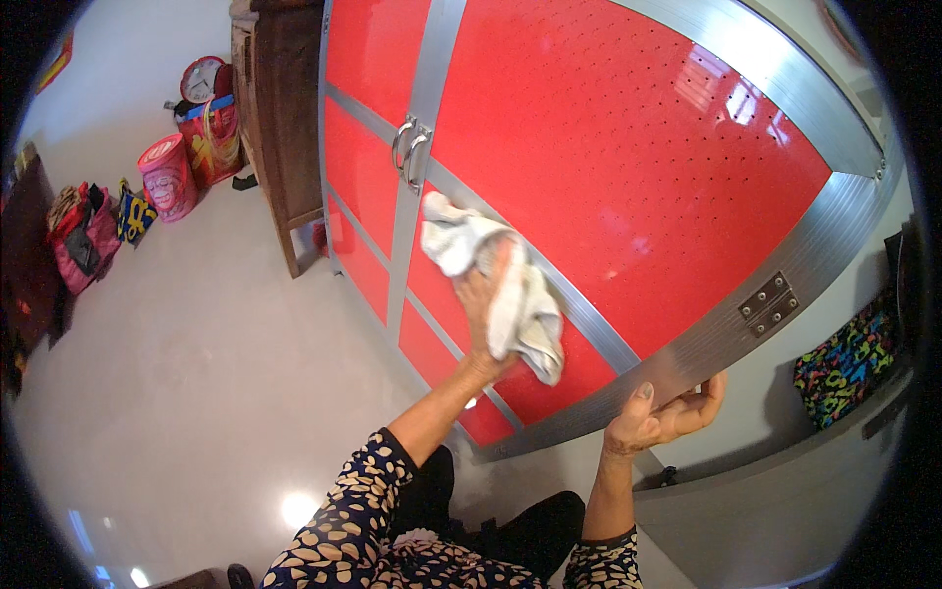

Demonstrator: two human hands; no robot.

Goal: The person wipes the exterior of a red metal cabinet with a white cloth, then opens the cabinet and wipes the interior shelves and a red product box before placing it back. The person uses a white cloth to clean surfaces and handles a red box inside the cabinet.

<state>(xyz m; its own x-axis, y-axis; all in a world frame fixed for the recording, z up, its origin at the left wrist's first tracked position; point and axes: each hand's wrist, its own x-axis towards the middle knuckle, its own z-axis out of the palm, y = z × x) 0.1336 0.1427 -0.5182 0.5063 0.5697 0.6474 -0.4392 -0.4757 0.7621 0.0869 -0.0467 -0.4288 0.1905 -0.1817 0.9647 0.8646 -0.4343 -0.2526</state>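
A crumpled white cloth [538,319] lies against the front of a red cabinet [628,147] with silver metal strips. My left hand [478,304] holds the cloth and presses it to the red panels below the middle strip; its fingers are partly covered by the cloth. At the cabinet's near right edge, my right hand [659,422] grips the metal frame [677,378], thumb on the near side and fingers curled at the edge. Two curved metal handles [409,152] sit where the doors meet. A dark hinge plate [768,303] is fixed to the frame above my right hand.
A brown wooden cupboard [280,118] stands beside the cabinet. Along the white wall are a pink tub [168,179], a red bag [211,142], a round clock [203,79] and bundled clothes [83,236]. A colourful patterned cloth [846,365] hangs at the right, near a grey surface [785,491].
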